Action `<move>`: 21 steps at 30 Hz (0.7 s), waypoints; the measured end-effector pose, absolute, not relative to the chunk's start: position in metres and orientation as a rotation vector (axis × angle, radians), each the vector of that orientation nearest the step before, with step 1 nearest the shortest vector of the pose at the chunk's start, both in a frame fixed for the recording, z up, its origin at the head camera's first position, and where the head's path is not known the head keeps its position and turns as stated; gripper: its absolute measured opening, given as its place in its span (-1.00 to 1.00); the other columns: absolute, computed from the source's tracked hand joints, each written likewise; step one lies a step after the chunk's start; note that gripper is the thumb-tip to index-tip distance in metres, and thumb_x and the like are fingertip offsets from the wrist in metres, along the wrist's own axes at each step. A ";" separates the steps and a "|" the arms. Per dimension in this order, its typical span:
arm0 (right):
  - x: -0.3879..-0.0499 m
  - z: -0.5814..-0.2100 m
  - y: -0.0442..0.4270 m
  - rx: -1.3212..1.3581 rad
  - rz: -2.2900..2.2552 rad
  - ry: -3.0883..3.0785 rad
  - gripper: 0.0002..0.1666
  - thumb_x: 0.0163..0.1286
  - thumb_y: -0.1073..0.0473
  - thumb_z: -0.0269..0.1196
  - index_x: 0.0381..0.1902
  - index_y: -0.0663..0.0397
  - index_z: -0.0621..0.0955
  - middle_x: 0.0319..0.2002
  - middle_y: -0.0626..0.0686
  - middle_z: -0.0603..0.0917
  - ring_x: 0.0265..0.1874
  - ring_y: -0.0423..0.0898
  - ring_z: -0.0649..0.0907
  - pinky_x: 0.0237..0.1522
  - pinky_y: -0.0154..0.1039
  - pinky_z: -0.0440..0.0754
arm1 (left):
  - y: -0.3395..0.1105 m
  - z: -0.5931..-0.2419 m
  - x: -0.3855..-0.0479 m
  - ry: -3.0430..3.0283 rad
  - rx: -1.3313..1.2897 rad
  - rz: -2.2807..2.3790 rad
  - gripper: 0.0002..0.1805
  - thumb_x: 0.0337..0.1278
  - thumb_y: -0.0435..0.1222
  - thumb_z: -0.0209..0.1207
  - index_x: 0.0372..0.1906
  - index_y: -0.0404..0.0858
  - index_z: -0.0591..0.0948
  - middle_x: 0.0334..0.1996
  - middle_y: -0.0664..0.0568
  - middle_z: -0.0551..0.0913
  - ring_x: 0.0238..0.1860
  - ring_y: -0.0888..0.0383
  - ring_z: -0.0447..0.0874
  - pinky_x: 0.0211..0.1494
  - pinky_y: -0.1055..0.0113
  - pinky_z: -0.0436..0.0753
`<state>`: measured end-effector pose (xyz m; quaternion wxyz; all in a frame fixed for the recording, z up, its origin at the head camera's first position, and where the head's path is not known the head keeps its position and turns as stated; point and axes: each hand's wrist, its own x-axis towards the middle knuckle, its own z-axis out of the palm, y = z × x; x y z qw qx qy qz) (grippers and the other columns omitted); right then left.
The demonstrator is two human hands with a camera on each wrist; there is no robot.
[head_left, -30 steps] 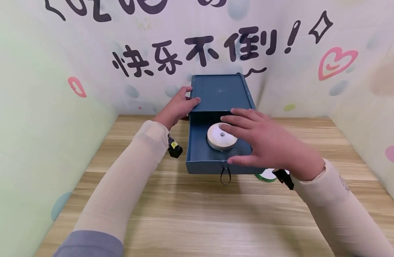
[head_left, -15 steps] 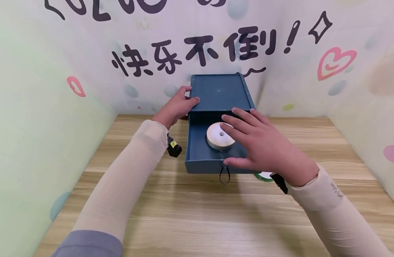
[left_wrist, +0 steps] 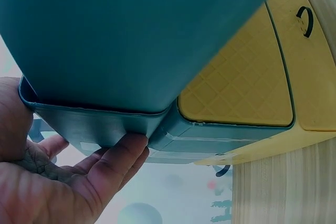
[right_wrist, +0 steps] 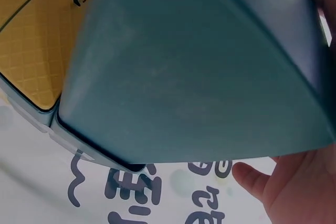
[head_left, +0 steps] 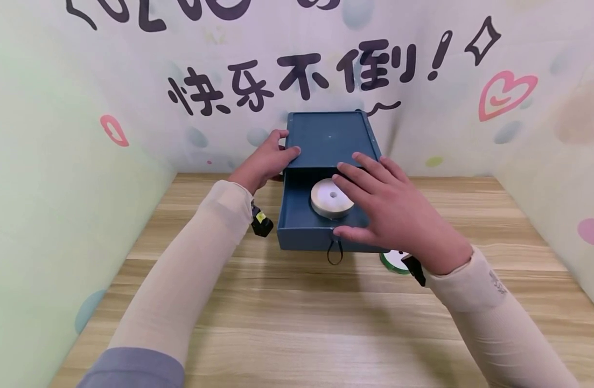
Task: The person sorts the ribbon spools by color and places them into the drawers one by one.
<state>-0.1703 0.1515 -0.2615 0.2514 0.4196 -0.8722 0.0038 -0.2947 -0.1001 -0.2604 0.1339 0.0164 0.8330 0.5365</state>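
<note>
A dark blue drawer point(head_left: 306, 238) sticks out of the top of a small drawer cabinet point(head_left: 333, 137), and a white ribbon spool point(head_left: 330, 203) lies flat inside it. My left hand point(head_left: 263, 164) grips the cabinet's left side, thumb on the top edge and fingers against the side. Over the drawer's right side extends my right hand point(head_left: 398, 213), its fingers fairly straight and spread. Its thumb lies at the drawer's front edge, beside the black pull loop. In the right wrist view, the drawer's underside hides part of that hand.
Below the blue drawer, the cabinet has yellow drawer fronts point(left_wrist: 241, 72) with black pull loops. A green-rimmed white spool point(head_left: 395, 262) sits on the wooden table point(head_left: 287, 323), partly behind the right wrist. A printed cloth wall point(head_left: 229, 140) stands close behind the cabinet.
The blue drawer has slid some way into the cabinet, carrying the white spool with it. My right hand has shifted slightly left and away from me; the left hand stays in place.
</note>
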 end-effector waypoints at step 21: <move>-0.214 -0.279 0.153 0.918 0.100 -2.468 -0.07 0.35 -0.38 0.16 0.40 0.20 0.42 0.44 0.21 0.32 0.46 0.18 0.19 0.38 0.21 0.16 | -0.100 -0.259 -0.292 2.369 0.046 1.608 -0.27 0.49 -0.10 0.05 0.57 -0.01 -0.01 0.44 -0.15 0.19 0.31 -0.14 0.37 0.25 -0.11 0.48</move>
